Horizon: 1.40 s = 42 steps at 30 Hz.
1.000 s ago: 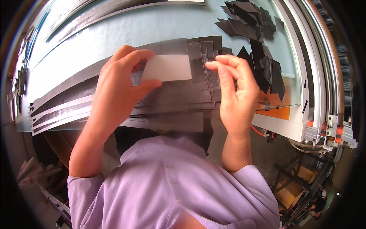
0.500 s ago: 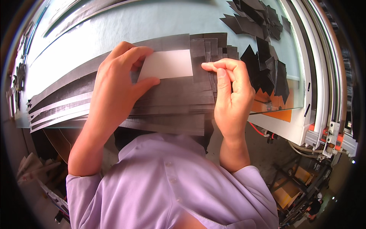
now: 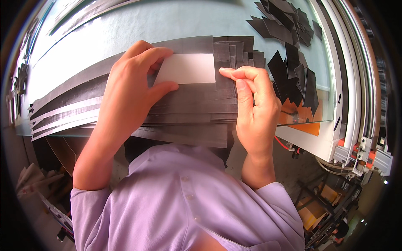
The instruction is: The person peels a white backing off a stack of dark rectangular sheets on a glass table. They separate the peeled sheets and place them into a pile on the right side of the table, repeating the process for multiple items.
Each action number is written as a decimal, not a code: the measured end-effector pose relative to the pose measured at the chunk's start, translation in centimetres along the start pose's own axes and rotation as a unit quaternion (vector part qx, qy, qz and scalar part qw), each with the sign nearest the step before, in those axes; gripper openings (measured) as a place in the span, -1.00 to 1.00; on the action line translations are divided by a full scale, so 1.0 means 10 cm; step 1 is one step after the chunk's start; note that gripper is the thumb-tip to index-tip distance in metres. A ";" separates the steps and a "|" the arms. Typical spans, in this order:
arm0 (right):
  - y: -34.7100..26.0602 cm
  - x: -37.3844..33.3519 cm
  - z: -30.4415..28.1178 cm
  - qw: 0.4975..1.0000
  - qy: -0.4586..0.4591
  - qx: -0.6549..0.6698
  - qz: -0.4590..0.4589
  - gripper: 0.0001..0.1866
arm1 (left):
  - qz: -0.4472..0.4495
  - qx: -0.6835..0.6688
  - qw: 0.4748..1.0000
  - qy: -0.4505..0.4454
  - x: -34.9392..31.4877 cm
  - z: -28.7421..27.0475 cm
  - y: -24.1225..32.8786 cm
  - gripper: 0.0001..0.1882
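A white rectangular card point(image 3: 188, 68) lies flat on a dark grey strip at the top of a fanned stack of long dark strips point(image 3: 184, 102). At the card's left end, my left hand point(image 3: 134, 79) spans it, thumb at the near edge and fingers at the far edge. Just right of the card, my right hand point(image 3: 257, 96) is closed, its index finger stretched toward the card and its thumb bent in against the other fingers. Whatever it may hold is hidden. Uneven strip ends point(image 3: 243, 52) show beside the right fingertips.
Dark angular offcuts point(image 3: 289, 21) lie in a heap at the far right, with more jagged pieces point(image 3: 295, 79) nearer my right hand. A glass tabletop point(image 3: 188, 21) carries everything. Along the right side runs a white frame with a metal rail point(image 3: 364, 75).
Both hands keep nearly the same pose over the card. The view has shifted slightly, and the right fingertips now sit a little closer to the card's right end.
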State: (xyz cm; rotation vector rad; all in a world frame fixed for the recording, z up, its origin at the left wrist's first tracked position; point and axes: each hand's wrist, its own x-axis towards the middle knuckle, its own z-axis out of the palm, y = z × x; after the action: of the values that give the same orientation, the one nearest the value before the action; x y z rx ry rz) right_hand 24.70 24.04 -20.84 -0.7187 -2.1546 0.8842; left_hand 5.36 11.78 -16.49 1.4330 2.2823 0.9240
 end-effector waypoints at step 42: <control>-0.20 0.92 0.07 0.988 -0.149 0.041 -0.003 -0.89 | 0.036 0.150 0.988 0.028 -0.38 -0.96 -0.86 -0.15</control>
State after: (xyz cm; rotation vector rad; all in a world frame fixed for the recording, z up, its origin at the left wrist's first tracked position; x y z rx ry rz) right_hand 18.11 28.96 -16.15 -0.5663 -2.3616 1.1290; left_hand -4.14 2.33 -15.21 1.6365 2.5099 0.6686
